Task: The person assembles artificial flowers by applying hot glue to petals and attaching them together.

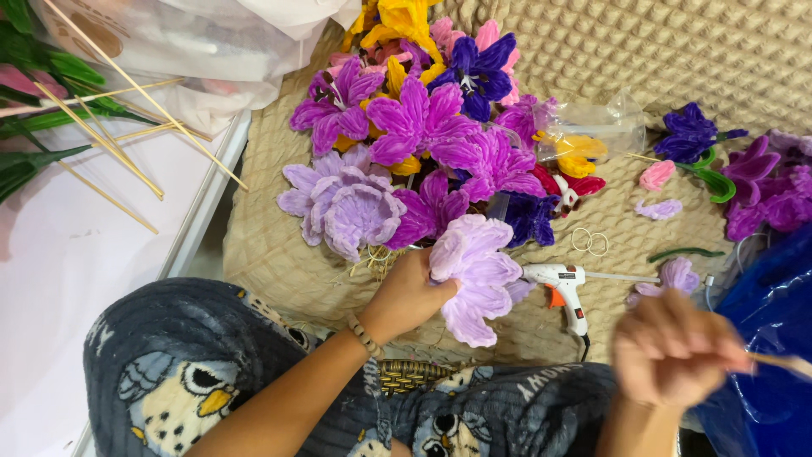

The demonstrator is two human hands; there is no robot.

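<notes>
Clearly, in the head view, the left hand (406, 296) is closed around the base of a pale lilac flower (475, 275) made of fuzzy pipe-cleaner petals, just below the middle of the frame. The flower touches the edge of a heap of similar flowers (414, 144) in purple, violet, yellow and pink that fills the upper centre. It looks light and soft, with looped petals that would likely bend or crush under a squeeze, so the stiffer base under the bloom, where the fingers already sit, seems the safest hold. Its petals are broad, ruffled and fan outward toward lower right.

At lower right the right hand (677, 347) is blurred; it appears pinched on a thin wooden stick (782, 362). A white glue gun (565, 283) lies on the tan quilted cloth (271, 254) between the hands. More wooden sticks (118, 127) lie at upper left.
</notes>
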